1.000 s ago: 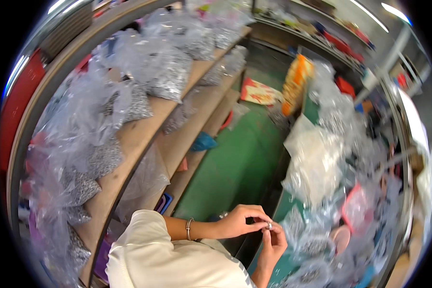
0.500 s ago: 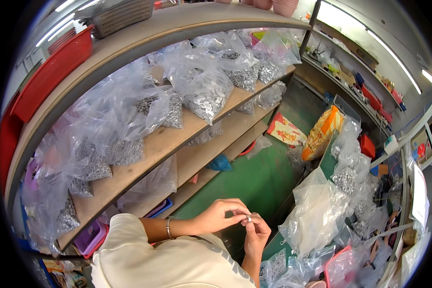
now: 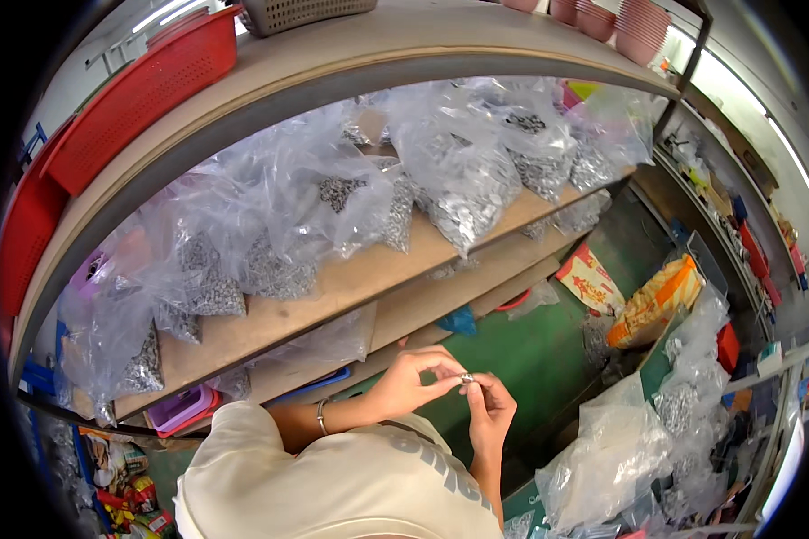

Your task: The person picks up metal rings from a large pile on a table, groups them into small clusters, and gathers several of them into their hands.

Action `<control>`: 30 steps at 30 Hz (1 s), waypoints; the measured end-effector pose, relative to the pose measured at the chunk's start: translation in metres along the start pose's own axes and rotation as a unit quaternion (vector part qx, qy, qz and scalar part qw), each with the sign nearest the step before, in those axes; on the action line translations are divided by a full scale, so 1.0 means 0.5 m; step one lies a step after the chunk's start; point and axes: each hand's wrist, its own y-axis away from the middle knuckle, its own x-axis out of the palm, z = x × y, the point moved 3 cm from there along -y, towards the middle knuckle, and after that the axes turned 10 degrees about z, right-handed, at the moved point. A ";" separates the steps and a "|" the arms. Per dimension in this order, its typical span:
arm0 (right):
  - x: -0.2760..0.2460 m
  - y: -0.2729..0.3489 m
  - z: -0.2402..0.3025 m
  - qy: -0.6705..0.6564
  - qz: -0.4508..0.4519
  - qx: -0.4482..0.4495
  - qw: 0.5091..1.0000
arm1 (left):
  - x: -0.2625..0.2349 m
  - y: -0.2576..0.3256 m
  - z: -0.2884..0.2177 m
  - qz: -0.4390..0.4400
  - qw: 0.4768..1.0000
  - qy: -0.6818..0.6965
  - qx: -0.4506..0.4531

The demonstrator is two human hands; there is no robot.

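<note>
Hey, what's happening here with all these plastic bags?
A person stands at wooden shelves loaded with clear plastic bags of small grey metal parts. The left hand and the right hand meet in front of the chest, pinching one small metal piece between the fingertips. The left wrist wears a bracelet. More filled bags sit lower right by the green floor.
</note>
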 end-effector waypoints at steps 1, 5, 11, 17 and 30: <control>0.008 -0.027 -0.006 -0.010 0.008 0.008 1.000 | -0.024 -0.008 0.000 -0.008 1.000 -0.007 -0.004; 0.049 -0.118 -0.043 -0.009 0.046 0.016 0.999 | -0.103 -0.028 0.047 -0.049 0.998 0.014 -0.033; 0.070 -0.206 -0.068 0.046 0.117 0.024 0.992 | -0.174 -0.041 0.087 -0.088 0.994 0.056 -0.020; 0.066 -0.382 -0.033 0.218 0.123 -0.066 0.966 | -0.230 -0.064 0.030 -0.131 0.984 -0.121 0.014; -0.028 -0.439 -0.120 0.067 -0.043 -0.114 0.990 | -0.160 -0.216 0.098 -0.130 0.982 -0.082 -0.111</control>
